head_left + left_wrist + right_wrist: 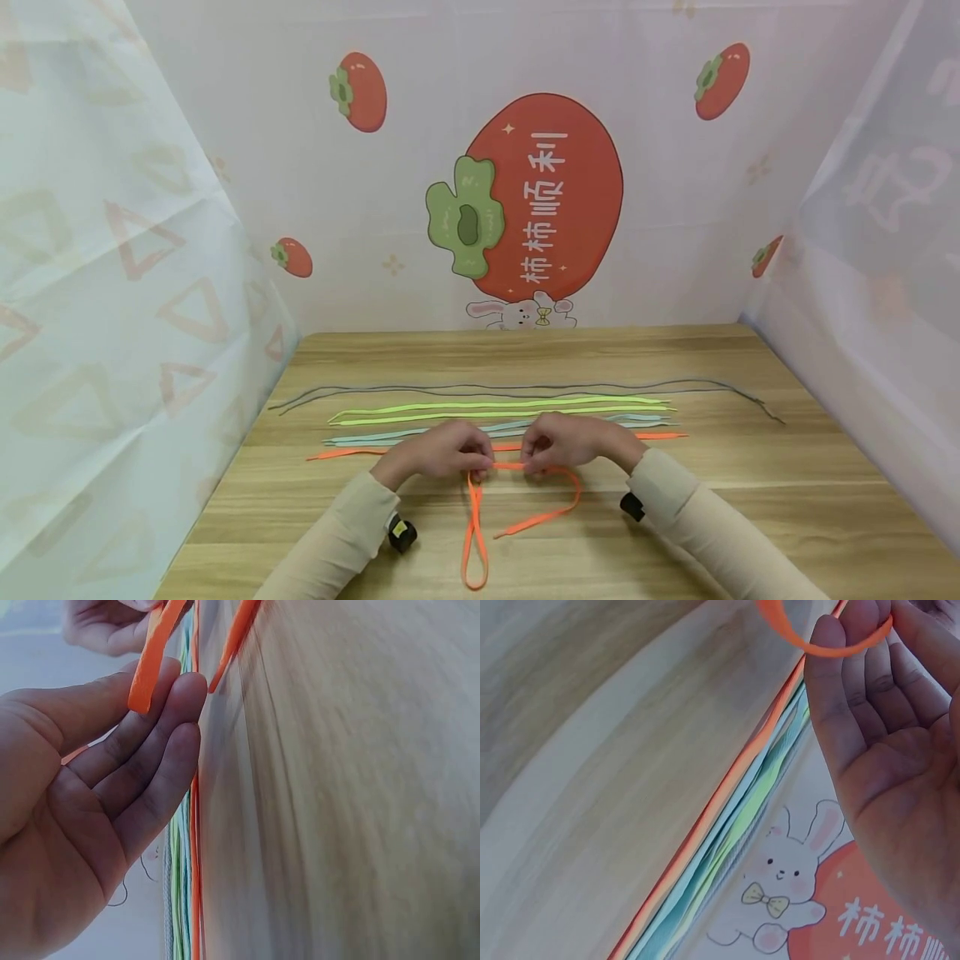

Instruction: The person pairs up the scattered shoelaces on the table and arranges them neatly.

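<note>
Both hands pinch a flat orange shoelace, with a short stretch of it running level between them. My left hand has it between thumb and fingertips, and below them a long narrow loop hangs toward the near side. On the other side, my right hand pinches the lace too; from there it curves round and its tipped end points back left. In the left wrist view the lace shows at the thumb and fingertips. Across the right fingertips the lace passes in the right wrist view.
Behind the hands, laid lengthwise across the wooden table, are another orange lace, light blue laces, yellow-green laces and thin grey laces. A printed backdrop stands behind and along both sides.
</note>
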A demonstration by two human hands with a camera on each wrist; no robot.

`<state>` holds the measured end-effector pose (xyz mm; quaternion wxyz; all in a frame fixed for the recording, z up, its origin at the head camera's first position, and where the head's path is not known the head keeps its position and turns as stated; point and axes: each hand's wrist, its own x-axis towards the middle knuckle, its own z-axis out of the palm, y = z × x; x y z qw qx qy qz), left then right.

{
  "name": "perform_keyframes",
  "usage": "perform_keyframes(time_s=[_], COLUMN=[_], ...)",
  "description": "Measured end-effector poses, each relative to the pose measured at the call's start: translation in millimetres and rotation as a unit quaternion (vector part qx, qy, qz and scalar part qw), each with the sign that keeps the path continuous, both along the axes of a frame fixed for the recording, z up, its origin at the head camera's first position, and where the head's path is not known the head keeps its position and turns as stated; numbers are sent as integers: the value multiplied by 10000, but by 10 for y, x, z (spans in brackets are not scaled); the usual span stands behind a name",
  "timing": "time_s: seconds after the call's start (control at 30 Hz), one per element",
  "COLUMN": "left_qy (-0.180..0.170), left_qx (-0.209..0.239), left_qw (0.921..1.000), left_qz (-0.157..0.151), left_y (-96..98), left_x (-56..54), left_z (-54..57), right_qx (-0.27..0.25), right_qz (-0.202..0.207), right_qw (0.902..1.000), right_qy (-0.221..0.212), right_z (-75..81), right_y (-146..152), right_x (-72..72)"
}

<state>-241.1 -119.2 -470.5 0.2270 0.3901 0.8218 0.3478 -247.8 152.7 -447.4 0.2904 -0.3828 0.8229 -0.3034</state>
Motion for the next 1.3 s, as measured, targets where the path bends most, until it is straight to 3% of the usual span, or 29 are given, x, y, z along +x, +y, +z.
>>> perform_keyframes(time_s=[0.4,0.83,0.97,1.3], left_qy=[123,-89,3,-130], left_qx=[-97,-29,-54,-39], left_qw=[9999,9992,9992,9984], left_qz=[59,401,402,544], left_y=[-188,-472,-554,-769], left_x=[24,69,92,136], left_z=[-15,-34,-29,-33], right_qx=[-157,-248,-250,-90], right_qz=[-29,-200,-239,-651], right_qw=[9999,9995,9994,9978], right_qy=[57,80,99,-75], right_z=[34,-9,8,10], right_y=[235,560,636,845], right_x=[3,4,24,66])
